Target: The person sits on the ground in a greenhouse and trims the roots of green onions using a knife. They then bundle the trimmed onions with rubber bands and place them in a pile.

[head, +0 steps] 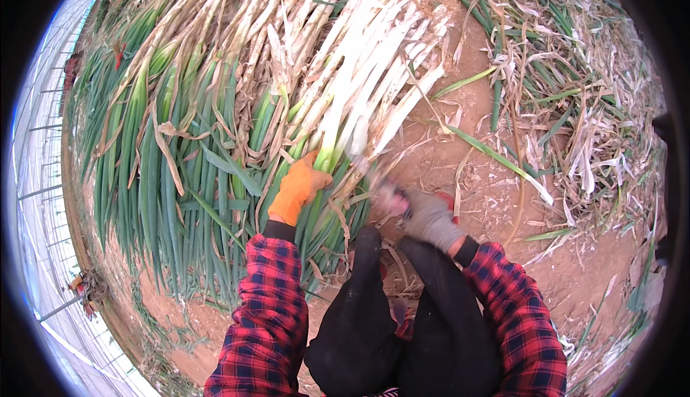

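My left hand (296, 185), in an orange glove, is closed around a Welsh onion stalk (326, 155) where its white shank turns green. To its right, my right hand (431, 218) in a greyish glove grips a handheld tool (396, 198) with dark and pink parts. Motion blurs the tool, so its exact kind cannot be told. Its front end points up and left towards the held stalk. Beyond my hands lie clean white onion shanks (372, 57), roots towards the upper right.
Unpeeled Welsh onions with dry brown skins (237, 35) and long green leaves (156, 192) lie in a wide row at left. Stripped leaves and skins (571, 105) are heaped at right on bare soil (469, 143). Pale sheeting with bars (46, 165) borders the left side.
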